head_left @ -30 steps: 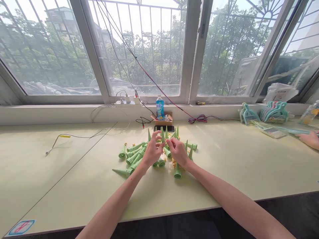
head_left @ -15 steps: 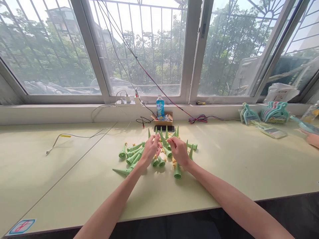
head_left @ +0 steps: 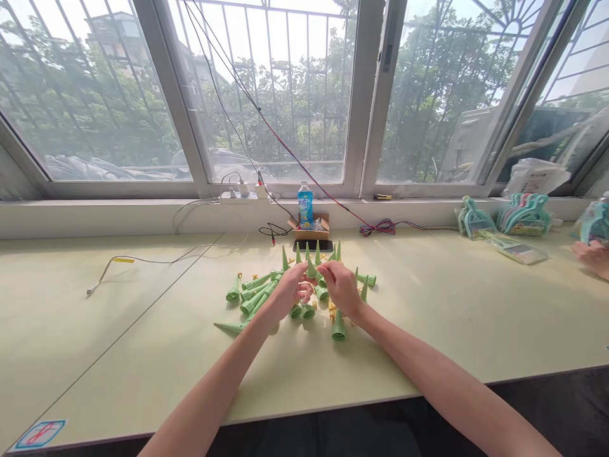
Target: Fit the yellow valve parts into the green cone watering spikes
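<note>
The green cone (head_left: 311, 270) near the centre of the frame, between the two hands, looks like thin moulded plastic: light, stiff, probably a little slick along its smooth taper, and unlikely to break, though its narrow tip would give the least hold. The wide ribbed collar that shows on the lying cones (head_left: 264, 293), left of centre, seems the surer place to grip. The small yellow pieces (head_left: 332, 311) just below the right hand look light and fiddly, calling for a fingertip pinch. The left hand (head_left: 289, 289) is beside the cone, its lower fingers loosely curled; the right hand (head_left: 341, 289) has its fingers drawn together on the other side. Overlap hides the contact, so I cannot tell which hand bears the cone, or whether the right pinches something smaller. Compared with the picture a second ago, the cone sits lower in the frame, and the left hand's fingers are lower and more folded under; the right hand is almost unmoved above the bench (head_left: 143, 355).
</note>
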`<state>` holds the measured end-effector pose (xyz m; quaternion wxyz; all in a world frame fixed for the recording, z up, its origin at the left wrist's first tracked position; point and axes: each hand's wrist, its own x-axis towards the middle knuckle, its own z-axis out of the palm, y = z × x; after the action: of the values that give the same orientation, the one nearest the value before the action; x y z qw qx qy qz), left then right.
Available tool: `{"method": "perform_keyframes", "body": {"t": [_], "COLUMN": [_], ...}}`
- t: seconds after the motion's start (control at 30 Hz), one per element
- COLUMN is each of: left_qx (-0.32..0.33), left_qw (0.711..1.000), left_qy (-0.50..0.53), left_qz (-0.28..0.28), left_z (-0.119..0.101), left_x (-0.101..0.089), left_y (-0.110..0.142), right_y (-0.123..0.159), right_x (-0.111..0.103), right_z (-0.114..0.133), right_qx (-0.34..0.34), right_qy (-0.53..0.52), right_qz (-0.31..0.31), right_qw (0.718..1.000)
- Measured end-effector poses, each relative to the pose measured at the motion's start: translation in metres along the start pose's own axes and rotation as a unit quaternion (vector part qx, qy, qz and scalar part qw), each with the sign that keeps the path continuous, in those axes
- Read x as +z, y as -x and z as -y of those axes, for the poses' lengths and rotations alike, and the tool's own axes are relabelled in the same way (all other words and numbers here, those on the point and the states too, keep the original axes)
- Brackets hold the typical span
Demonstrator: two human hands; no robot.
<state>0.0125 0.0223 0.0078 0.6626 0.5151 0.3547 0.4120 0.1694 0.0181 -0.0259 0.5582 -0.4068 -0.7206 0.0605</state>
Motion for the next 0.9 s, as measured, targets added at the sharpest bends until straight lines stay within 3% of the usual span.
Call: {"method": "perform_keyframes", "body": {"t": [0.63,0.9], "left_qx": [0.015,0.104], "left_qw": [1.000,0.988], "left_qy": [-0.007,-0.110], "left_qz": [0.026,0.017], "left_z": [-0.003,-0.005], "left_x": [0.001,0.004], "left_y": [0.005,0.013], "right_y": [0.001,0.000], "right_x": [0.000,0.000], "right_z": [0.000,0.006], "right_qx": [0.039,0.078], "right_qy": [-0.001,-0.025], "right_qz": [0.040,0.029], "right_qw": [0.998,0.996]}}
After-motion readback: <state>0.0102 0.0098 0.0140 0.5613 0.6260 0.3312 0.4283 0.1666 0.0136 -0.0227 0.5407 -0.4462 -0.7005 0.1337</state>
